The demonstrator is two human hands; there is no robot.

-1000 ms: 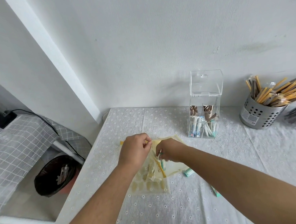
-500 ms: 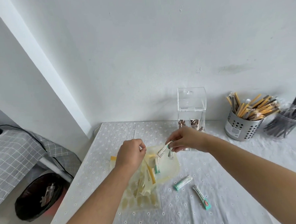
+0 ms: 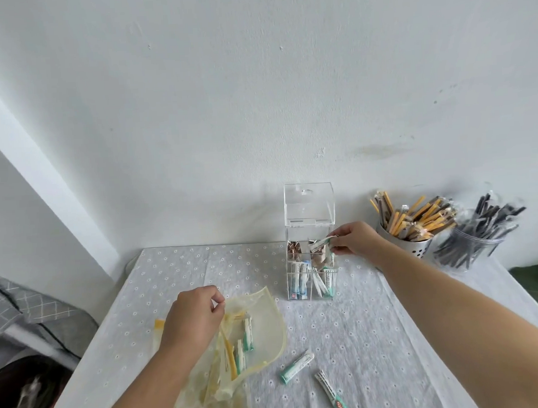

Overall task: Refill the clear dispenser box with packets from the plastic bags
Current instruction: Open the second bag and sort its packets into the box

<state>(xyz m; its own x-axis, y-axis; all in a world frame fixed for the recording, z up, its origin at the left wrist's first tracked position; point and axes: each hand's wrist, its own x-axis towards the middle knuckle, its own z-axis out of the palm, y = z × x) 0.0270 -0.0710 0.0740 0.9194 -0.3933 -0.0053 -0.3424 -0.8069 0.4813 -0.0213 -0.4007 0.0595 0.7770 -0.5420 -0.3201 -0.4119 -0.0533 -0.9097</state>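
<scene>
This looks like a café or canteen self-service corner against a plain white wall. A floral tablecloth carries a clear dispenser box of sachets at twelve o'clock, holders of wrapped cutlery at two o'clock, and a bin at eight o'clock.

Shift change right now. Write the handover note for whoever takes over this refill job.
Left hand: pinches the mouth of the yellow plastic bag open on the table.
Right hand: holds a packet at the open top of the clear dispenser box, lid up.
Done: box compartments partly filled.
Left: drop this packet in, add those still in the bag, plus two loose packets on the table.
</scene>
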